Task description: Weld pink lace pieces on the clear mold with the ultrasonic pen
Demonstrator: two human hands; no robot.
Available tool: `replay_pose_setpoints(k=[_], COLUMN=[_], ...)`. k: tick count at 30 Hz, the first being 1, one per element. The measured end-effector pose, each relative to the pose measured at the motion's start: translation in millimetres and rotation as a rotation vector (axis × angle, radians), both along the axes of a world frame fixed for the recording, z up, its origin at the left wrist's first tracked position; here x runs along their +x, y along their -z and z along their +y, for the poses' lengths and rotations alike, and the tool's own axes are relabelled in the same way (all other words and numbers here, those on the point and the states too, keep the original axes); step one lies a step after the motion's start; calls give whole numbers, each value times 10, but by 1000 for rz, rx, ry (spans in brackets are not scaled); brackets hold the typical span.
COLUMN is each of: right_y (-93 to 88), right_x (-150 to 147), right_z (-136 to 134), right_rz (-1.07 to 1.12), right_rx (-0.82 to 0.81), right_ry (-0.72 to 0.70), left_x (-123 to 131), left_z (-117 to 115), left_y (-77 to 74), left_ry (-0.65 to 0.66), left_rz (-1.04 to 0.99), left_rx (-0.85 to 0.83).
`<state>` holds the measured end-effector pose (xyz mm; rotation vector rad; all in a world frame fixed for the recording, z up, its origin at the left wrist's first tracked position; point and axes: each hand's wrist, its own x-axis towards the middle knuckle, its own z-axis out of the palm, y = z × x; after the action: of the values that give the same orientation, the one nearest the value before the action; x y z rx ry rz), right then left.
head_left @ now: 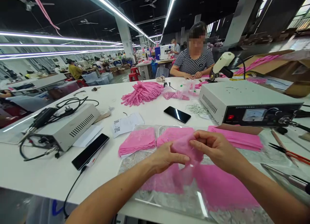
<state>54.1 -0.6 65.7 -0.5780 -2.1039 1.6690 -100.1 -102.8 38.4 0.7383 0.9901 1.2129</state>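
Note:
Between my two hands a thin pink fabric piece (pixel 185 147) is held up over a clear sheet (pixel 169 203) on the table. My left hand (pixel 167 157) grips its left side, thumb on top. My right hand (pixel 211 145) pinches its upper right edge between thumb and fingers. Below lie more pink pieces: a flat one (pixel 225 186) at the right and a thinner one (pixel 167 182) at the left. Behind my hands are a pink stack (pixel 138 140), a second stack (pixel 175 133) partly covered by my hands, and folded pink fabric (pixel 238 138) to the right.
A control box (pixel 252 98) stands right, another box (pixel 65 127) left with cables. Phones (pixel 177 114) (pixel 90 151), a pink strip pile (pixel 142 93) and paper (pixel 127 123) lie about. Tweezers (pixel 290 154) and a soldering-iron-like tool (pixel 290 178) are near my right arm. A person (pixel 193 60) sits opposite.

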Motion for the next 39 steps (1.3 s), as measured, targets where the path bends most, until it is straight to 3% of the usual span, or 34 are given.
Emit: replay_pose_setpoints(k=[8,15,21,27,31,35,39], right_y=[93,193,343,305,412,619,745], right_x=[-199,-263,-229,-199,-270,-335,-339], right_z=[-78,-107,-228,-275,-266,-249,-257], right_rz=[-86,-93,-199,-283,-354,-371,-359], right_rx=[-140,-200,-243,-239,-123,104,259], right_ry=[-162,-247,-450,-446,-361,-252,-212], left_x=[-180,-173,-196,-135,-101,-164,-248], left_z=[-165,-300,-630,-1005,-1139,-1205,-1233], left_y=[-67,-103,-67,5,207,429,514], left_ry=[-141,-256,-385,-489,-594,-647,-666], left_rz=[9,92,89,108,250,591,849], left_rx=[-12,-30,-71,-157,-231,-282,-214])
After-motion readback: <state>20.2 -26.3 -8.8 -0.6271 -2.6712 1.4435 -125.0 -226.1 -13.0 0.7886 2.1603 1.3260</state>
